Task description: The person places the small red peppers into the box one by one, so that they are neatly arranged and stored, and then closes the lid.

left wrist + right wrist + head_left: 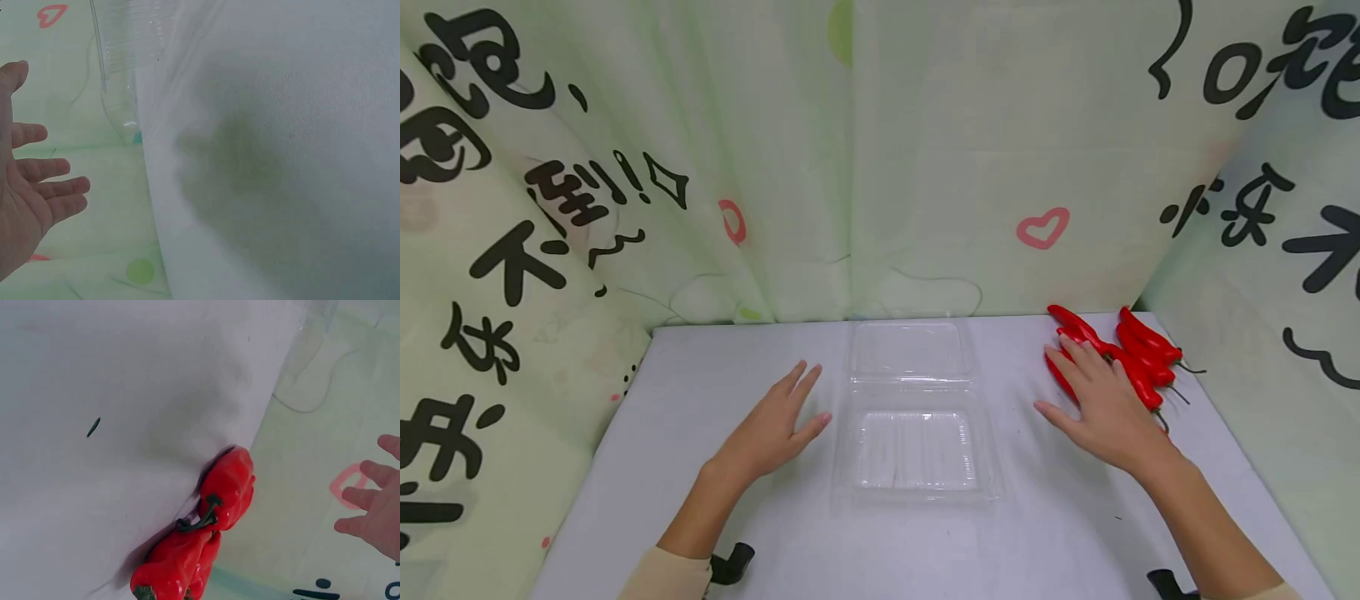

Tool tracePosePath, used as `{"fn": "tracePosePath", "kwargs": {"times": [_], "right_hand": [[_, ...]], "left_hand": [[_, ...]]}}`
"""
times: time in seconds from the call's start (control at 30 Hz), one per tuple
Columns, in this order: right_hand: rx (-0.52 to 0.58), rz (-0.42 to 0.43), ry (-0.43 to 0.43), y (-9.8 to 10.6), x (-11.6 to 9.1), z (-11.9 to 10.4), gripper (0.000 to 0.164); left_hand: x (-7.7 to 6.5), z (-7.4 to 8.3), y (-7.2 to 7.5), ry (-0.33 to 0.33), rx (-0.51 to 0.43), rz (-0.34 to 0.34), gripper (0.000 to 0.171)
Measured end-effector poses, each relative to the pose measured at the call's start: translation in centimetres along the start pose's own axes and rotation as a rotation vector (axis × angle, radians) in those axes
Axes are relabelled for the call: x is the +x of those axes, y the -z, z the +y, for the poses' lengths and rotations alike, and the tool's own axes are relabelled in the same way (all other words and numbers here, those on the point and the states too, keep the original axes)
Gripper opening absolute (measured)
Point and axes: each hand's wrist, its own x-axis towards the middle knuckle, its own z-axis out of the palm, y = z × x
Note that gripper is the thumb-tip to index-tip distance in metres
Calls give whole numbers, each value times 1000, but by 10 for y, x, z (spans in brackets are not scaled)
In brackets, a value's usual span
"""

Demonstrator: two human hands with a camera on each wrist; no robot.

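Several red chili peppers (1138, 367) with green stems lie in a pile at the back right of the white table; the right wrist view shows glossy red peppers (228, 487) near the table's edge. My right hand (1101, 408) hovers over the left part of the pile, fingers spread and partly covering it. Toward the left, my left hand (771, 429) is held above the table with fingers extended, holding nothing. Between the hands sits a clear plastic clamshell box (917, 450), its lid (910, 350) folded open toward the back.
A pale green printed curtain (940, 167) with black lettering surrounds the table (700, 400) at the back and both sides. A small dark green scrap (94, 427) lies on the table near the right arm. Black straps show at both wrists.
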Motion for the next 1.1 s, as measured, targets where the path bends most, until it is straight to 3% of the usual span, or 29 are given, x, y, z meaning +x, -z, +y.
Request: {"fn": "tracePosePath", "kwargs": {"times": [0.23, 0.4, 0.67, 1.1], "right_hand": [[41, 7, -4, 4, -7, 12, 102], [54, 22, 8, 4, -13, 21, 101], [167, -1, -9, 6, -25, 30, 95], [203, 27, -19, 1, -34, 53, 108]], "left_hand": [[2, 2, -2, -11, -71, 0, 76], [6, 3, -5, -10, -184, -33, 77], [12, 6, -10, 87, -430, -104, 79], [19, 10, -19, 229, -573, -140, 78]]}}
